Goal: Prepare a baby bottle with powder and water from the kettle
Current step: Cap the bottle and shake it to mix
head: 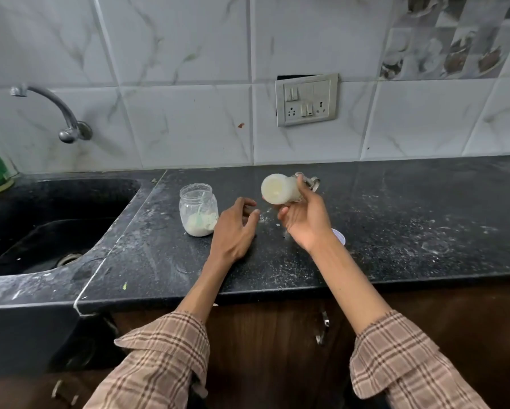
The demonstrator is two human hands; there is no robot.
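Bottle (280, 190) is the thing everything turns on, and it is off the counter, held in the air by the right hand (304, 222) above the dark countertop (395, 231). Nearest the camera, two checked sleeves reach forward over the counter edge. Beyond them the left hand (233, 228) hovers low over the countertop with its fingers loosely spread and nothing in it; whether its fingertips touch the surface I cannot tell. The right hand, palm turned up, has thumb and fingers curled round the far part of the bottle.

Lying nearly on its side, the bottle has its long axis running left to right and slightly towards the camera. Its round pale base faces left and toward the camera, while the neck points right and away, past the fingers. Milky white shows through the wall, so it seems already filled; the tilt looks like a shake or mix, though that is a judgement. The base end lies nearer the empty left hand.

Just left of the left hand stands an open glass jar (198, 209) holding pale powder and a green scoop (200, 214). A white lid (340, 236) peeps out behind the right wrist. Farther left is the sink (56, 219), and a wall tap (56, 110) above it.
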